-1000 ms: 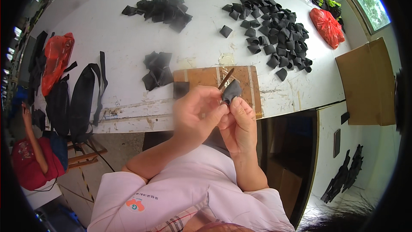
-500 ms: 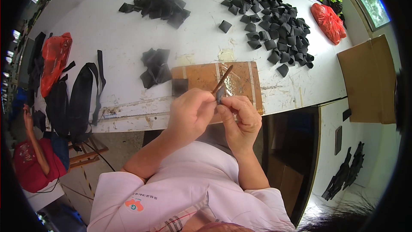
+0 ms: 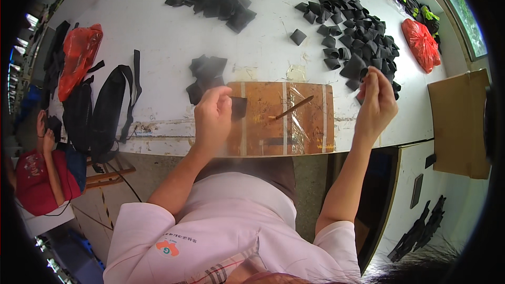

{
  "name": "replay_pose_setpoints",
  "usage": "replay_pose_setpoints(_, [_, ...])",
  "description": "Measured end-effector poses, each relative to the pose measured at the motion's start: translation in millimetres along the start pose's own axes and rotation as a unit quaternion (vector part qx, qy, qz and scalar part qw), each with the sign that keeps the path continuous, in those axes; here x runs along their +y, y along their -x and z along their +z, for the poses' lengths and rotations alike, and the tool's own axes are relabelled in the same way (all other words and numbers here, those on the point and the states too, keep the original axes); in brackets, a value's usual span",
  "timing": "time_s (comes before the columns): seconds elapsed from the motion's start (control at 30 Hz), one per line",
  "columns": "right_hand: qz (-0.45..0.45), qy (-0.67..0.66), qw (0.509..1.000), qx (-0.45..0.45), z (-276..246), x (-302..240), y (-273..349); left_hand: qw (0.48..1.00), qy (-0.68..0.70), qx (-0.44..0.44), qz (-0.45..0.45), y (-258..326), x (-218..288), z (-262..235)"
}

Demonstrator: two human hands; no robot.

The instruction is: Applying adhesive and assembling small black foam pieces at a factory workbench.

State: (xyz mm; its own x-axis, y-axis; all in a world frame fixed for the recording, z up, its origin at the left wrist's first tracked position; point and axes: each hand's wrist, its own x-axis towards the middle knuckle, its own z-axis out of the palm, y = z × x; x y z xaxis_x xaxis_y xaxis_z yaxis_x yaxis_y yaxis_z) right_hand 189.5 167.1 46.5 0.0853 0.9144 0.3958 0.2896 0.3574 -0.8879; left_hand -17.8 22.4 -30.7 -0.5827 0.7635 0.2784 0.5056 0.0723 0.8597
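Observation:
My right hand (image 3: 376, 102) is raised at the near edge of a pile of folded black pieces (image 3: 363, 34). Its thumb and fingers pinch a folded black piece (image 3: 354, 66). At the left end of a brown board (image 3: 263, 118), my left hand (image 3: 213, 118) has thumb and forefinger slightly apart. It is beside a flat black square (image 3: 239, 108), partly hidden behind the fingers; whether they touch it I cannot tell. A thin brown stick, pointed at one end (image 3: 292, 108), lies slantwise on the board, apart from both hands.
Flat black pieces lie in a heap (image 3: 218, 2) at the back and a smaller stack (image 3: 205, 76) beyond my left hand. Black straps (image 3: 110, 105) and a red bag (image 3: 81, 58) are leftward. Rightward are another red bag (image 3: 421, 44) and a cardboard box (image 3: 458, 123).
My hands have parted: the right went to the pile with the folded piece, the left to the board's left end. The stick left my left hand and lies on the board. The view shifted.

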Motion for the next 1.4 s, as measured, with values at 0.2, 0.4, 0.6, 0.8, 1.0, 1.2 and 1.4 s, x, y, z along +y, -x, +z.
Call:
replay_pose_setpoints(0.2, [0.103, -0.03, 0.989, -0.102, 7.8, 16.8, 58.1, 0.963, -0.242, -0.113, 0.044, -5.8, -15.3, 8.6])
replay_pose_setpoints(0.4, [0.092, 0.003, 0.923, -0.373, 39.2, 6.0, 141.8, 0.964, -0.222, -0.15, 0.006, -10.1, -41.4, 8.9])
replay_pose_setpoints(0.6, [0.055, 0.09, 0.948, -0.301, 80.9, 23.3, 152.7, 0.976, -0.183, -0.103, 0.057, -10.7, -18.3, 5.4])
replay_pose_setpoints(0.8, [0.034, 0.129, 0.944, -0.303, 97.3, 24.2, 152.7, 0.962, -0.239, -0.128, 0.029, -10.6, -42.2, 10.4])
replay_pose_setpoints(1.0, [0.248, -0.189, 0.901, -0.303, 93.5, 22.8, 141.9, 0.942, 0.185, -0.24, -0.145, -13.1, -13.9, -11.0])
replay_pose_setpoints(1.2, [0.481, -0.487, 0.686, -0.248, 82.8, 8.9, 131.3, 0.782, 0.45, -0.238, -0.36, -10.4, 10.6, -31.9])
replay_pose_setpoints(1.4, [0.48, -0.503, 0.657, -0.29, 78.6, 7.5, 128.0, 0.801, 0.395, -0.268, -0.36, -11.2, 14.7, -30.3])
